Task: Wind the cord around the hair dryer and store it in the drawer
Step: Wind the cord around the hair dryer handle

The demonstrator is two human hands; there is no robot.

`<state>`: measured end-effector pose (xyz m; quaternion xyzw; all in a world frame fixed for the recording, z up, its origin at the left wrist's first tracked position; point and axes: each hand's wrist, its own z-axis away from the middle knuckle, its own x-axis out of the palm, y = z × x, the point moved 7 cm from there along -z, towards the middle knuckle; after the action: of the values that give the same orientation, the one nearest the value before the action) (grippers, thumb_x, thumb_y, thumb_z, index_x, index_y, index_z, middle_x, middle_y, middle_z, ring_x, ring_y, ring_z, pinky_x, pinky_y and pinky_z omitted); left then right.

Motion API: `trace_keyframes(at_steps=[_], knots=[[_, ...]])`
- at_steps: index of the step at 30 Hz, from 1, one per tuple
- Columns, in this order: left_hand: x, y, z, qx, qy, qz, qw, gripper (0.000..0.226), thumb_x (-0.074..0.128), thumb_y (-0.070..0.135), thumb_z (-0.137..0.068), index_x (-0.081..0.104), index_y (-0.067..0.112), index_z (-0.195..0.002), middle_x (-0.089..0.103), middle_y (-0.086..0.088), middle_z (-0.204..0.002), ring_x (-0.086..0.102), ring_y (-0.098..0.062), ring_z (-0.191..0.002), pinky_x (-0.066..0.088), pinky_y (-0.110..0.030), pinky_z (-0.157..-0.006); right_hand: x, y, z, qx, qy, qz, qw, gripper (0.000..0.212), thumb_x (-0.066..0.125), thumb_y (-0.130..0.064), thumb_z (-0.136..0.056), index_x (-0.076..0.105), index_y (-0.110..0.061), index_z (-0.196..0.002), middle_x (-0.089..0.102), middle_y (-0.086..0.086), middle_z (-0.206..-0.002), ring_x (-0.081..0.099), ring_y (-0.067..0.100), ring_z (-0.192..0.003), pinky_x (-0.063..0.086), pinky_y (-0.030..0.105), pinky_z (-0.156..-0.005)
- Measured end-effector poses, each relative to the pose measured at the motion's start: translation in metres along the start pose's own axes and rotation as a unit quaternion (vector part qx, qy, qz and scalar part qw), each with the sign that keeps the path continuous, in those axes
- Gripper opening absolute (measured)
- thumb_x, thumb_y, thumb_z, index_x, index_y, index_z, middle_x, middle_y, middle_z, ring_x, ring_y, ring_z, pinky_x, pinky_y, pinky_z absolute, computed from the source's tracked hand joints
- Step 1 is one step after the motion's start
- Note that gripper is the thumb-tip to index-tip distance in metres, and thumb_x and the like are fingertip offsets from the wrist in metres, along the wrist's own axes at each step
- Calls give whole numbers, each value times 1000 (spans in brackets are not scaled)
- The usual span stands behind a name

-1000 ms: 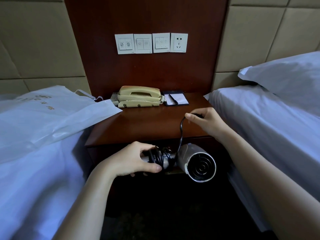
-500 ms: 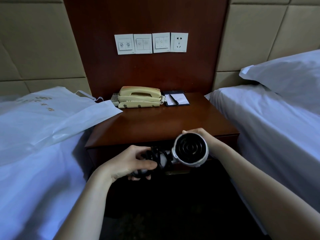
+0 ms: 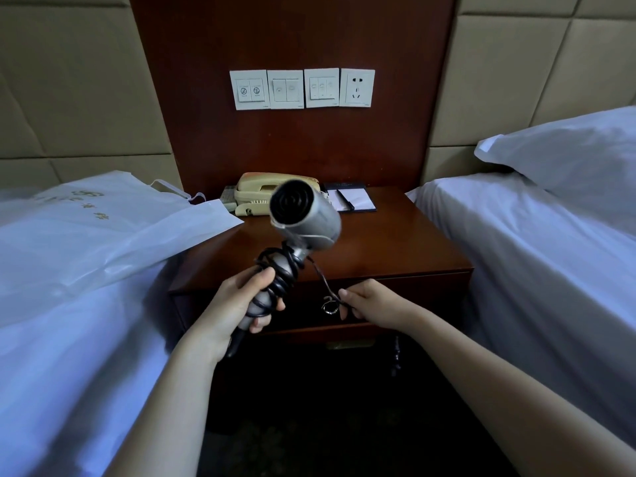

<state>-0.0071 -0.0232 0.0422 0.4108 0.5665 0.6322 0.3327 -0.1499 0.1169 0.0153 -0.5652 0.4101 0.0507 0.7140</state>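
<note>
My left hand (image 3: pixel 241 304) grips the handle of the silver hair dryer (image 3: pixel 304 215), which stands tilted above the front of the wooden nightstand (image 3: pixel 389 242), its round grille facing me. The black cord (image 3: pixel 280 273) is coiled several times around the handle. A loose length runs down and right to my right hand (image 3: pixel 370 301), whose fingertips pinch it in front of the shut drawer (image 3: pixel 423 297), right beside the drawer's metal ring pull (image 3: pixel 328 309). A dark piece, maybe the plug (image 3: pixel 396 352), hangs below my right wrist.
A beige telephone (image 3: pixel 256 194) and a notepad holder (image 3: pixel 354 199) sit at the back of the nightstand. Wall switches and a socket (image 3: pixel 357 87) are above. A white plastic bag (image 3: pixel 103 228) lies on the left bed, and a pillow (image 3: pixel 568 156) on the right bed.
My left hand has lifted the dryer from below the nightstand's edge up over its top. My right hand has let go of the barrel and dropped to the drawer front with the cord.
</note>
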Motion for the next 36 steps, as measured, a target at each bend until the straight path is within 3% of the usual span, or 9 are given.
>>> trace_keyframes(at_steps=[7,10,14,20,23,25,29,32,36], knots=[[-17,0,1,-6,125,14,992,25,58,36,-89,61,11,-96,62,-12,-64,40,-14,-37,29,-17,-36,5,-56,14,-75,7,103,992,40,43,-28,-98,66,-11,-69,54,4,-59,44,8,-49,35,17,-52],[-20,1,2,-1,156,-32,987,25,67,29,-85,60,13,-103,65,-11,-67,43,-14,-40,32,-18,-38,17,-85,27,-118,-20,190,975,26,44,-30,-96,64,-16,-87,64,7,-79,59,20,-72,50,33,-70],[-24,2,3,8,179,-132,975,51,78,23,-73,52,25,-117,71,-8,-80,55,-14,-52,37,-23,-42,18,-107,44,-105,-37,323,940,23,41,-29,-97,54,-22,-114,63,10,-109,58,38,-103,46,39,-80],[-18,7,1,-1,170,-276,946,60,82,36,-63,54,25,-116,70,-7,-92,61,-15,-62,41,-18,-41,-8,-148,60,-184,92,463,862,24,40,-34,-97,56,-21,-109,64,7,-104,60,35,-97,34,31,-63],[-12,7,1,-11,138,-354,925,66,79,50,-51,61,28,-111,71,1,-96,66,-18,-87,51,-28,-65,-17,-164,66,-223,184,544,788,20,62,-37,-85,65,-18,-90,68,4,-76,66,31,-67,24,24,-46],[-6,9,2,-8,115,-421,900,63,81,49,-55,62,29,-112,69,5,-104,63,-18,-100,51,-33,-81,-22,-162,64,-236,227,539,776,20,76,-36,-68,66,-19,-68,62,-2,-54,59,26,-43,15,17,-41],[7,12,7,-10,37,-480,876,57,83,47,-56,61,36,-106,68,11,-100,63,-14,-98,52,-31,-80,-35,-147,57,-250,237,511,787,27,71,-47,-63,62,-22,-62,62,-4,-58,61,21,-47,7,13,-48],[18,12,15,-23,-36,-448,893,55,85,38,-60,62,32,-110,67,12,-93,65,-6,-77,51,-22,-56,-64,-143,59,-190,299,473,807,43,74,-58,-59,57,-19,-59,60,-3,-57,59,22,-54,19,19,-44],[30,11,26,-61,-145,-405,901,47,81,27,-71,62,33,-113,64,8,-66,49,0,-39,35,-16,-40,-87,-116,46,-108,193,249,943,41,73,-54,-66,56,-18,-57,51,-5,-55,46,12,-55,34,28,-52]])
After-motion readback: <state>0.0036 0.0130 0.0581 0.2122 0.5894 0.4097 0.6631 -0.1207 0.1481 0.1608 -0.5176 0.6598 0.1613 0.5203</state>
